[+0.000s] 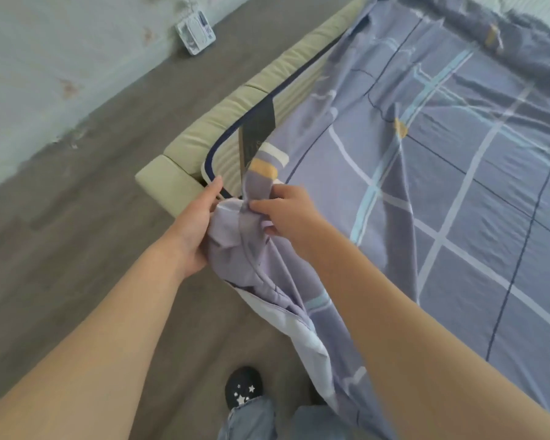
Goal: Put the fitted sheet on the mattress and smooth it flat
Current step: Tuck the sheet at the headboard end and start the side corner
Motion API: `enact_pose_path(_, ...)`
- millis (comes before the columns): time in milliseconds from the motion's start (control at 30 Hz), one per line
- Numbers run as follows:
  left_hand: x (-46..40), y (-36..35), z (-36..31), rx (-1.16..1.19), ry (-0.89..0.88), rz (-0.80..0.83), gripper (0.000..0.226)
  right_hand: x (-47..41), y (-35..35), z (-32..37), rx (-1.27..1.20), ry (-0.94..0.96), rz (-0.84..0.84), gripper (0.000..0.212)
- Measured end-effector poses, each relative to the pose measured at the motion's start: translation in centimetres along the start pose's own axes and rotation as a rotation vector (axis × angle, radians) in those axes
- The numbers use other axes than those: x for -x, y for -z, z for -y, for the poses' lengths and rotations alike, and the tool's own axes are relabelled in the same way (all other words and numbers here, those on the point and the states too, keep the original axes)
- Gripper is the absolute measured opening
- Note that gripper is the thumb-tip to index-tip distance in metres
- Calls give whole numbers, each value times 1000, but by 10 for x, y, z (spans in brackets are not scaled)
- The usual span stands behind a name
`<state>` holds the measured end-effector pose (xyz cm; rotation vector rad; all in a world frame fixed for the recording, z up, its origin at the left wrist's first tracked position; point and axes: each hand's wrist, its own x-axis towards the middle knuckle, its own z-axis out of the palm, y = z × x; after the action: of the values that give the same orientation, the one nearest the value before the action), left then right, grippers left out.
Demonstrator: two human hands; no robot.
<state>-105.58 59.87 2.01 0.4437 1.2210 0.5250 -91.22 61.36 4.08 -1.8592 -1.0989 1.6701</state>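
A purple-grey fitted sheet (458,173) with pale blue and white check lines lies spread over most of the mattress. The mattress (226,160) shows its bare striped corner with dark piping at the near left. My left hand (197,227) holds the bunched sheet corner from the left side, fingers stretched toward the mattress corner. From the right, my right hand (286,211) pinches the same bunched corner just below the mattress corner. Loose sheet hangs down from both hands toward the floor.
A pale green padded bed frame (235,103) runs along the mattress's left side. Grey wood floor (108,154) surrounds the bed. A small white device (195,32) leans at the wall. My dark slipper (243,387) stands below.
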Motion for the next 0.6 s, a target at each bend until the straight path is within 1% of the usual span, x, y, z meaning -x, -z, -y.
enact_pose_path(67,-3,9,-9,-16,60,71,67,1,-8,6,8,29,130,22)
enact_pose_path(133,-7,13,-18,9,91,150,68,0,-14,9,109,34,245,25)
enact_pose_path(167,-9,13,-23,38,96,161,65,-2,-16,9,162,27,289,25)
enact_pose_path(200,-14,12,-27,66,90,130,58,-7,-16,9,204,16,313,24)
enact_pose_path(233,-21,11,-30,83,66,57,45,-11,-17,9,237,3,329,22)
enact_pose_path(300,-33,11,-35,116,-31,-145,16,-20,-19,9,293,-14,352,15)
enact_pose_path(333,-38,12,-40,131,-83,-235,6,-24,-21,9,319,-25,361,11)
enact_pose_path(367,-43,15,-46,142,-132,-304,4,-31,-22,9,327,-40,369,10)
enact_pose_path(400,-47,21,-53,155,-174,-356,10,-37,-23,10,335,-50,372,9)
enact_pose_path(467,-51,37,-67,170,-242,-431,18,-49,-24,11,341,-66,367,18)
enact_pose_path(533,-53,54,-82,65,-264,-466,26,-63,-23,12,384,-67,347,22)
enact_pose_path(600,-54,68,-91,-81,-208,-449,26,-75,-17,17,405,-66,304,21)
